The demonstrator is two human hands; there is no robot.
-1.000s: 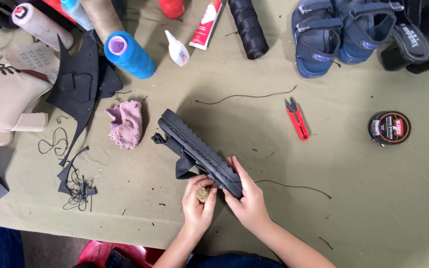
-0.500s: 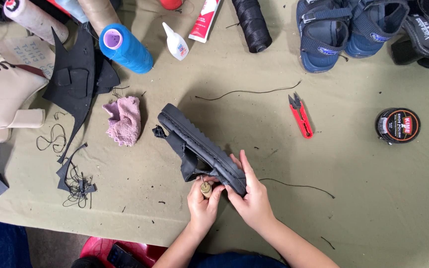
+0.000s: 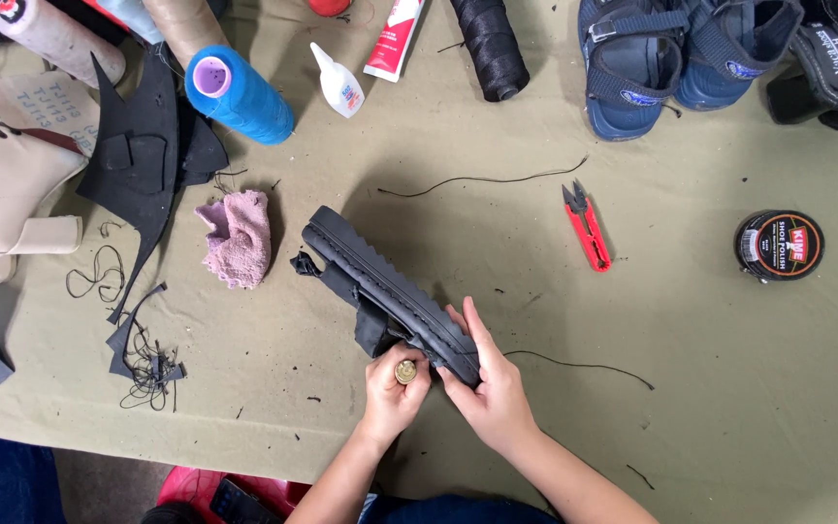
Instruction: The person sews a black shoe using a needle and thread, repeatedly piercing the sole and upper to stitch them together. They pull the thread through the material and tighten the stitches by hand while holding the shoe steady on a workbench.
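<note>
A black sandal (image 3: 370,272) lies on its side in the middle of the olive cloth table, sole edge up, straps hanging underneath. My right hand (image 3: 489,386) grips the sandal's near end by the sole. My left hand (image 3: 395,393) is closed around a small tool with a round brass end (image 3: 405,371), held against the sandal's strap just under the sole. A thin black thread (image 3: 584,366) trails off to the right of my right hand.
Red thread snips (image 3: 586,228) and a round shoe polish tin (image 3: 779,245) lie right. A pink rag (image 3: 237,237), black leather scraps (image 3: 143,165) and a blue thread spool (image 3: 238,94) sit left. Glue bottles, a black spool (image 3: 489,44) and blue sandals (image 3: 666,53) line the far edge.
The sandal and both hands keep the same grip. The view has shifted slightly; the hands have barely moved.
</note>
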